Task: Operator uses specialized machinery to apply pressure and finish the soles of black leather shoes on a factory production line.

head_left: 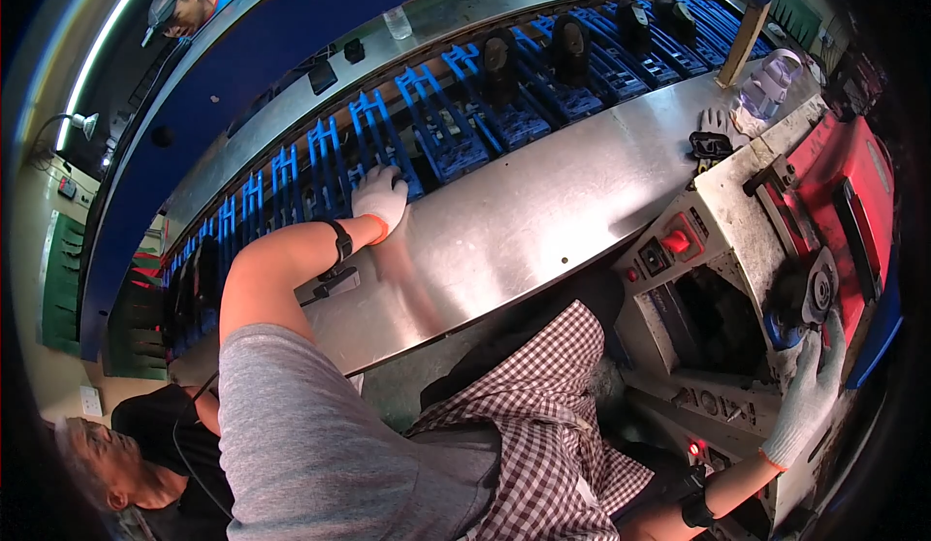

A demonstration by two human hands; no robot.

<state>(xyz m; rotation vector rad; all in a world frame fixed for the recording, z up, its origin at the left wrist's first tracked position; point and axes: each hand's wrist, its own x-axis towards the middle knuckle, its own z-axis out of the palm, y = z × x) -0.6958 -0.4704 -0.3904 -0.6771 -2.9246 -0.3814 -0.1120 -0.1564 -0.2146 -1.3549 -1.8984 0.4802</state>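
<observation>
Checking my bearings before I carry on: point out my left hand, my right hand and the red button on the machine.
Left hand (379,198): head view, on the back of the white glove.
Right hand (815,383): head view, on the middle of the gloved hand.
Red button (677,241): head view, on its cap.

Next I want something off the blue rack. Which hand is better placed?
Probably the left hand: it lies at the near edge of the blue rack, while the right hand is over by the red machine, fingertips at a dark round part.

The metal table bears a pale glove at its right.
</observation>
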